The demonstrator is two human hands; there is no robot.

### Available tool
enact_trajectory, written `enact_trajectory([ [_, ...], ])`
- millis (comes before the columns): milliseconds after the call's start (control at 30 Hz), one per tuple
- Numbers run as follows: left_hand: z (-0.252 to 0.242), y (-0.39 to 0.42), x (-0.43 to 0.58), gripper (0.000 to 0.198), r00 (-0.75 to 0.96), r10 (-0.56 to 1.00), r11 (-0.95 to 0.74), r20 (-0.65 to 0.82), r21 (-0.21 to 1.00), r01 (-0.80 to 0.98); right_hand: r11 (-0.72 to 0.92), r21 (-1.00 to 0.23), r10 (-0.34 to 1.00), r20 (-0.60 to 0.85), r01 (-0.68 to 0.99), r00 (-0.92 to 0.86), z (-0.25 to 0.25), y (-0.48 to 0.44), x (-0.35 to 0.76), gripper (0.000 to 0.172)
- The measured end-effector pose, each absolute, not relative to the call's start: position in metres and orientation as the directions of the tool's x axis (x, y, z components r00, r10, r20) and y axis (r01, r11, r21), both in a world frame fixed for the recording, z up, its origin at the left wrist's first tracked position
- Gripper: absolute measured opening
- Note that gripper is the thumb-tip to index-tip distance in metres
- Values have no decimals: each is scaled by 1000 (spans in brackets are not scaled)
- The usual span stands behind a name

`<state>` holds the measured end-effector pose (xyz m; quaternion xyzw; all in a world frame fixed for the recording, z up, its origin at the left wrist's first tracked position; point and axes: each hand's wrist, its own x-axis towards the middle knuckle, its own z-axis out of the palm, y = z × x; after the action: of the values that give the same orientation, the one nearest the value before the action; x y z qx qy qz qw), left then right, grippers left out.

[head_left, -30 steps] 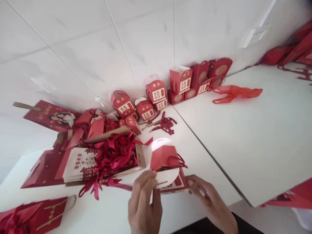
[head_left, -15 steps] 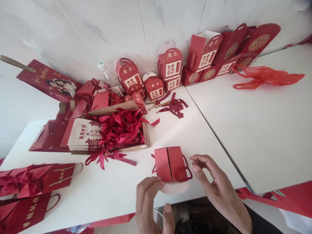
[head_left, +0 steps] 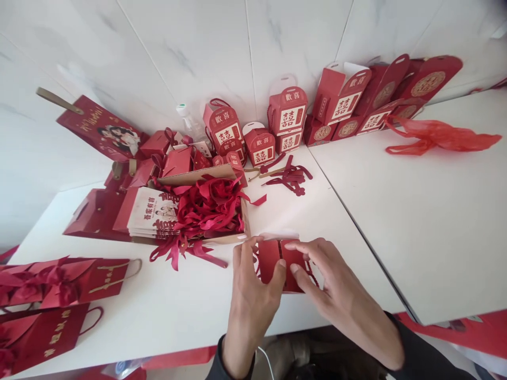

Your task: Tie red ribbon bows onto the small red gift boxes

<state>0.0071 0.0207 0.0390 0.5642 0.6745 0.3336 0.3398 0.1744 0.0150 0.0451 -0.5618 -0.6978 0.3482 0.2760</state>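
Note:
A small red gift box (head_left: 270,259) sits near the table's front edge, its two top flaps meeting at a narrow slit. A pale flap (head_left: 277,234) shows at its far side, and dark red cord handles (head_left: 313,275) hang at its sides. My left hand (head_left: 253,279) grips the box's left part, fingers at the far left corner and thumb on top by the slit. From the right, my right hand (head_left: 328,274) has its fingertips and thumb on the right flap. Its other fingers are partly hidden.
Left of the box stands a cardboard tray (head_left: 212,240) of red ribbon bows (head_left: 212,206). Red gift bags (head_left: 59,285) lie at the left edge. Finished-looking red boxes (head_left: 291,113) line the wall. Loose cords (head_left: 291,177) and a red plastic bag (head_left: 443,136) lie farther back.
Both hands have moved in onto the box from beside it. The pale flap on its near side no longer shows; one shows at the far side. The camera view has shifted slightly.

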Motion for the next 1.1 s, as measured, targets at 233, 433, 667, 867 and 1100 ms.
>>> enact_trajectory([
  [233,38,20,4,40,-97,991,127,-88,841,527,231,-752,948,30,618,-318,44,27,175,32],
  [433,34,11,-1,37,-39,999,45,-28,844,535,218,-755,947,12,618,-320,53,28,172,28],
  [667,42,6,-6,33,-111,989,134,-97,909,394,205,-754,951,3,625,-308,55,31,167,33],
  [867,37,2,-9,34,-104,985,163,-135,924,345,245,-756,930,6,607,-367,42,30,173,42],
  [1100,33,-4,-7,38,-122,977,205,-177,938,279,204,-803,917,-44,560,-397,39,33,176,21],
])
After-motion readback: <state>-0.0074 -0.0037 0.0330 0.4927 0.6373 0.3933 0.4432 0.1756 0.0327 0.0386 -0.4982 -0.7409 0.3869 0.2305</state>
